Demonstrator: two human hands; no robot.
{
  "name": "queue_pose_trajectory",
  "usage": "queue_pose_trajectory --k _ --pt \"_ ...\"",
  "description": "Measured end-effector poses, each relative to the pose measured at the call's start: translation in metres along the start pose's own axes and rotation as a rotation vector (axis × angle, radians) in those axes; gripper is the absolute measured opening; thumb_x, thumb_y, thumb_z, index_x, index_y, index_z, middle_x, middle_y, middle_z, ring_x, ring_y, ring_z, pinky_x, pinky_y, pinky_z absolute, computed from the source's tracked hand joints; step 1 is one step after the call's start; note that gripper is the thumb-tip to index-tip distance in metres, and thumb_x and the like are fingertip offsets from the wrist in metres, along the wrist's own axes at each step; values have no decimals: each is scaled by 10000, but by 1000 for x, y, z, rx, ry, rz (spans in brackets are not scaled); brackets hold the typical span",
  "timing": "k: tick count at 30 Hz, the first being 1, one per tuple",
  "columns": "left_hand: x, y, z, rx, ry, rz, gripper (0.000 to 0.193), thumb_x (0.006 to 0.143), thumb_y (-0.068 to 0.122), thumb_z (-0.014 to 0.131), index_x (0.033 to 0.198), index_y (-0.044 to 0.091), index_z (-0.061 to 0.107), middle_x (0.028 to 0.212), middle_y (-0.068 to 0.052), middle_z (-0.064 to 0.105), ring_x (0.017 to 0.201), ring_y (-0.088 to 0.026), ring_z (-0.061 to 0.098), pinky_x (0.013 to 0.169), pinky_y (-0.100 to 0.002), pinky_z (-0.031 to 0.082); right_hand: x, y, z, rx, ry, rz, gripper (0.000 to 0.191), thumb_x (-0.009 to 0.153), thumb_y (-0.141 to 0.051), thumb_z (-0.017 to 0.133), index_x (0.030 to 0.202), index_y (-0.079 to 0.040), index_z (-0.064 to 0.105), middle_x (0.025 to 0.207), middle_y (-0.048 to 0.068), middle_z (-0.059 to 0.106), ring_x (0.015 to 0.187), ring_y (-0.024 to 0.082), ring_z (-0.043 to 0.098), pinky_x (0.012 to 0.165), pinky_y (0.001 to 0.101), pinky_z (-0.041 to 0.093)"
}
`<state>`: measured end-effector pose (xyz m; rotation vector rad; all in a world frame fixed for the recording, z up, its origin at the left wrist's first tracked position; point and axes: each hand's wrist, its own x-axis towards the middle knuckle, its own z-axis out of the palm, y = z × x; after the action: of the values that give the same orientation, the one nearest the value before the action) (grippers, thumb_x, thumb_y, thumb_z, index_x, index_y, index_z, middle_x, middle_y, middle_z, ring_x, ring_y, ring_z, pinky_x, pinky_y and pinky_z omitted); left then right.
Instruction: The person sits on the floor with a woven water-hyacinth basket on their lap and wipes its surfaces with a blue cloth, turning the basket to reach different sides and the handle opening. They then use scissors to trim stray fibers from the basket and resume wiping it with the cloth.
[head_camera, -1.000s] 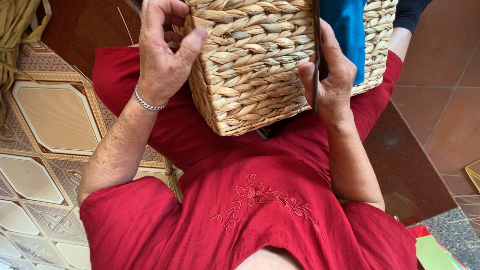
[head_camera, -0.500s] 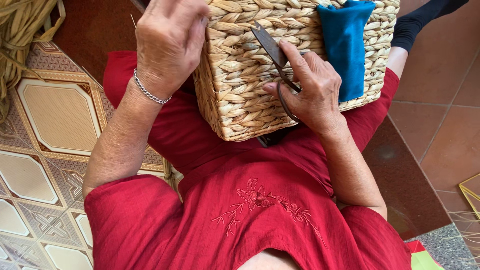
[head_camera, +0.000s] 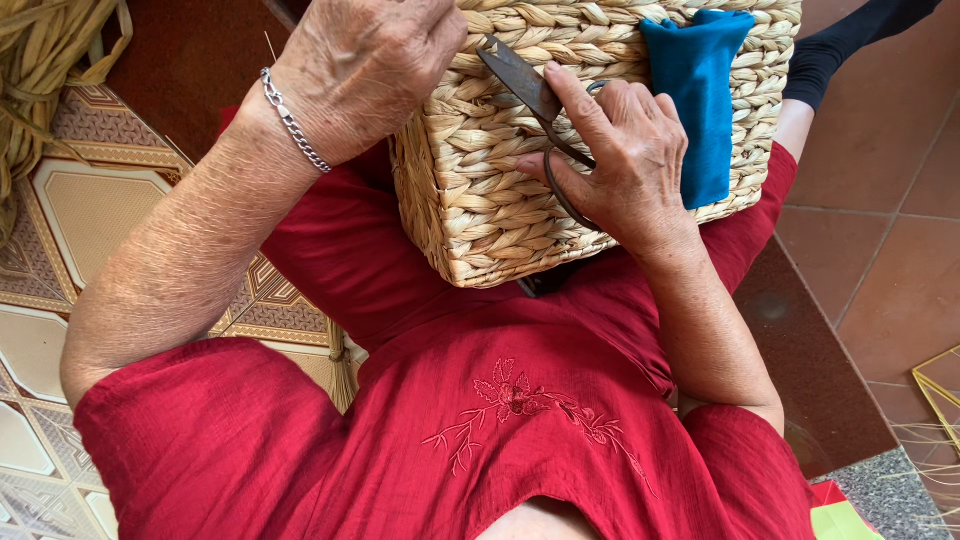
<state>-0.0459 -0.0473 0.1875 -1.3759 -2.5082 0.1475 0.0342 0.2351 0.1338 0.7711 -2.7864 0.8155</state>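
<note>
Head view: 1 woven basket (head_camera: 500, 190), 1 blue cloth (head_camera: 700, 100); right hand (head_camera: 625, 160) grip pinching 1 scissors (head_camera: 530, 85); left hand (head_camera: 365, 65) grip unclear.

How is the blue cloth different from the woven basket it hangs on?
The flat blue cloth is smooth and soft-looking, while the tan woven straw basket is bumpy with thick braided strands. The cloth is a narrow strip; the basket is a much bigger box shape. The cloth drapes down the basket's side; the basket rests on the red-dressed lap. Both sit beside the right hand holding dark metal scissors.
</note>
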Motion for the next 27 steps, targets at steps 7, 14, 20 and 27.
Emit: queue_pose_trajectory --k 7,14,20,27 --pt "-4 -13 0 -229 46 -103 197 931 20 702 1105 13 610 1015 -79 598 998 -214 626 885 -320 520 16 -6 3 -40 20 -62 709 917 -448 899 1480 -154 583 978 42 522 933 247 546 822 406 404" --pt "-22 -23 -9 -454 119 -202 99 1014 -3 711 1058 26 627 941 -94 642 890 -244 659 801 -347 542 23 -8 7 -17 46 -67 720 913 -411 919 1509 -164 599 897 30 524 814 216 561 721 382 418" --pt "-49 -22 8 -1144 126 -664 121 1197 98 711 1218 3 639 1068 -88 715 913 -187 740 811 -305 630 27 -17 -1 157 -1 -36 659 945 -347 897 1510 -190 596 797 27 520 686 196 565 641 359 461" --pt "-67 -3 41 -1175 269 -687 342 1136 118 738 1396 16 540 1357 -121 613 1209 -208 695 976 -340 612 46 -32 -6 14 -63 -78 646 938 -435 880 1493 -241 612 803 26 544 659 208 586 600 361 455"
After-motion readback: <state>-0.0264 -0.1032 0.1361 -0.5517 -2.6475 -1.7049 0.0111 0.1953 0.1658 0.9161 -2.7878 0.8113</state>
